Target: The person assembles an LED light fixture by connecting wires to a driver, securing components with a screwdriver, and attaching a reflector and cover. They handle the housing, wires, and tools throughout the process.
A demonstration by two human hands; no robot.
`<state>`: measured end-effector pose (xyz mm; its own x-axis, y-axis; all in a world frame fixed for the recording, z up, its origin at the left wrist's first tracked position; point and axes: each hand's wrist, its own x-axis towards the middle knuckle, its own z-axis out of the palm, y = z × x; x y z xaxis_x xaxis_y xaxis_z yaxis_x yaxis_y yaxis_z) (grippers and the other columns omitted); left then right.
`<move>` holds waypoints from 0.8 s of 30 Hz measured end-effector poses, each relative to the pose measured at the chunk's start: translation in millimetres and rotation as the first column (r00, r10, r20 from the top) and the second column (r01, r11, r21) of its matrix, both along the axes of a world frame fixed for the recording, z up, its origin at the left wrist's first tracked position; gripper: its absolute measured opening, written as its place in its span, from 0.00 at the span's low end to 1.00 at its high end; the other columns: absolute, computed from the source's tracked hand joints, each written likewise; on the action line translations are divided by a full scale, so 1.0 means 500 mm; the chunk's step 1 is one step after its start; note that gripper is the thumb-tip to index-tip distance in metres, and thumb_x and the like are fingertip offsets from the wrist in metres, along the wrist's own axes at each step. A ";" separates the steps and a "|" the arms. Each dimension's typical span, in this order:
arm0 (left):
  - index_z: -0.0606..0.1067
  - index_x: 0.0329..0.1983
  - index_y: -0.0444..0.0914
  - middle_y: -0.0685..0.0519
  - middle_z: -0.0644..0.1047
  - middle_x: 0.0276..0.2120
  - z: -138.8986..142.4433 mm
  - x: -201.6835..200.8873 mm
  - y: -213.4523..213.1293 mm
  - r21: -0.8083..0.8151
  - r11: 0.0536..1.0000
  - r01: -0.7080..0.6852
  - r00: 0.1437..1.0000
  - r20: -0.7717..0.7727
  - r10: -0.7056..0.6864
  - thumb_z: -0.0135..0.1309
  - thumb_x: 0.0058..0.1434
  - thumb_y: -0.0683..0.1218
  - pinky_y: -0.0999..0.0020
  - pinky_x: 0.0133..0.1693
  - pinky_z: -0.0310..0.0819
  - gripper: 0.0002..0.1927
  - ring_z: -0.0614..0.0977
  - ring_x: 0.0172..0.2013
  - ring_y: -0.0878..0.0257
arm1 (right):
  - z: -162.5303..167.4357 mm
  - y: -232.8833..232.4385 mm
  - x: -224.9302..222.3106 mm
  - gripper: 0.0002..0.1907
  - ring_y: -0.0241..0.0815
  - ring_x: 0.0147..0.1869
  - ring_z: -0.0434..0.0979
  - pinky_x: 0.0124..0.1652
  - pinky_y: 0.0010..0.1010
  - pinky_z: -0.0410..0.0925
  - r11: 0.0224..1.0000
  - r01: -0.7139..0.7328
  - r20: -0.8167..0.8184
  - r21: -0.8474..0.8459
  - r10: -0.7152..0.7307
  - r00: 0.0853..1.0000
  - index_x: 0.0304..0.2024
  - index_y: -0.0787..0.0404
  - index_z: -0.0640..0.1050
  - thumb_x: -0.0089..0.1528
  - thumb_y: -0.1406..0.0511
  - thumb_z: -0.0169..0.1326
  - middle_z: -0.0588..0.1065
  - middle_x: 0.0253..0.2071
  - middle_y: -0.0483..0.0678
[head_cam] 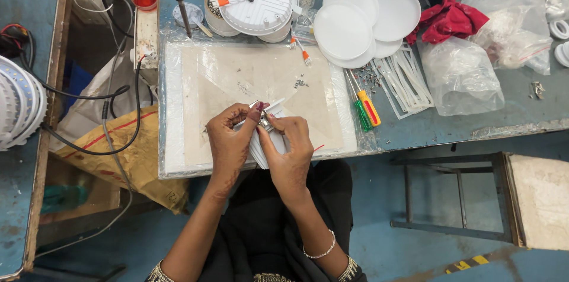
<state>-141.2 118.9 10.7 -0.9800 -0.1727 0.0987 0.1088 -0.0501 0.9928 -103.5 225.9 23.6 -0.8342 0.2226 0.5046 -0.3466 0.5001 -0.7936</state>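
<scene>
Both grips (261, 117) on flat white plastic piece (261, 150)

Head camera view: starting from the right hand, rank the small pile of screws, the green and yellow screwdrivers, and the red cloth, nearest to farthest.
From the right hand:
1. Small pile of screws, on the mat just beyond the hands.
2. Green and yellow screwdrivers, at the mat's right edge.
3. Red cloth, far back right on the table.

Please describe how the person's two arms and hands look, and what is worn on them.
Both forearms are bare. The left hand carries dark henna patterns on its back and dark red polish on one nail. The right hand has a thin beaded bracelet near the wrist. Black sleeves with patterned cuffs begin near the elbows.
</scene>
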 end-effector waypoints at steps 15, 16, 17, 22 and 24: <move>0.81 0.38 0.30 0.55 0.81 0.30 -0.036 -0.013 0.000 0.048 0.997 0.061 0.998 -0.022 -0.060 0.58 0.68 0.43 0.79 0.34 0.70 0.09 0.78 0.32 0.74 | -0.009 0.028 -0.005 0.14 0.45 0.47 0.79 0.49 0.31 0.73 0.995 -0.077 -0.012 -0.069 0.076 0.997 0.44 0.65 0.78 0.58 0.72 0.67 0.75 0.44 0.51; 0.80 0.37 0.29 0.56 0.79 0.30 -0.042 -0.013 -0.005 0.017 0.998 0.060 0.997 -0.043 -0.060 0.58 0.69 0.42 0.79 0.35 0.70 0.09 0.76 0.33 0.74 | -0.008 0.033 -0.002 0.14 0.45 0.49 0.79 0.50 0.32 0.73 0.990 -0.111 -0.013 -0.085 0.111 0.994 0.45 0.65 0.78 0.58 0.72 0.66 0.75 0.45 0.51; 0.80 0.36 0.29 0.56 0.78 0.31 -0.047 -0.014 -0.005 -0.008 0.997 0.071 0.995 -0.065 -0.071 0.58 0.70 0.42 0.79 0.35 0.69 0.10 0.75 0.34 0.74 | -0.007 0.038 0.002 0.15 0.46 0.50 0.79 0.51 0.32 0.73 0.986 -0.133 -0.013 -0.097 0.132 0.991 0.47 0.64 0.78 0.58 0.71 0.66 0.75 0.46 0.52; 0.78 0.39 0.30 0.57 0.79 0.34 -0.051 0.010 0.001 -0.025 0.999 0.028 0.998 -0.054 -0.029 0.58 0.73 0.41 0.82 0.40 0.68 0.08 0.75 0.36 0.75 | 0.002 0.087 0.037 0.20 0.49 0.57 0.77 0.56 0.35 0.71 0.984 -0.177 0.003 -0.034 0.177 0.984 0.54 0.63 0.78 0.60 0.69 0.65 0.77 0.50 0.52; 0.78 0.41 0.29 0.58 0.78 0.34 -0.048 0.017 0.002 -0.038 0.999 0.006 0.999 -0.044 -0.008 0.60 0.74 0.41 0.82 0.39 0.65 0.08 0.74 0.35 0.75 | -0.007 0.112 0.049 0.19 0.47 0.57 0.77 0.56 0.33 0.71 0.979 -0.177 0.031 -0.099 0.181 0.983 0.54 0.62 0.78 0.61 0.68 0.64 0.77 0.51 0.51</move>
